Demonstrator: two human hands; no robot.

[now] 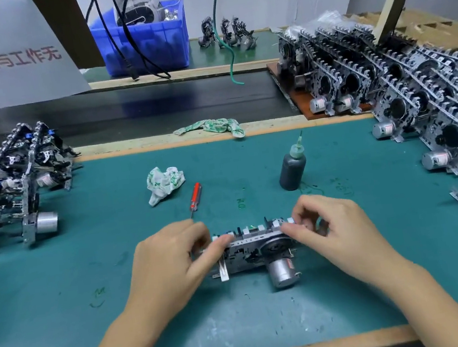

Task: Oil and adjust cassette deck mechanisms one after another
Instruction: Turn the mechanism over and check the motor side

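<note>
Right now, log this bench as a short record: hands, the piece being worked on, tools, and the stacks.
left hand: grips the mechanism's left end
right hand: pinches its key tabs at the right end
mechanism: on the green mat, motor toward the person
oil bottle: upright, beyond the right hand
screwdriver: red handle, lying free
rag: crumpled, left of the screwdriver
stacks: right stack, left stack

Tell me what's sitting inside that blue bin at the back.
The blue bin holds a clear plastic bag wrapped round something dark and round, with small shiny parts beside it. Black cables hang across its front. Its walls hide whatever lies lower down.
</note>
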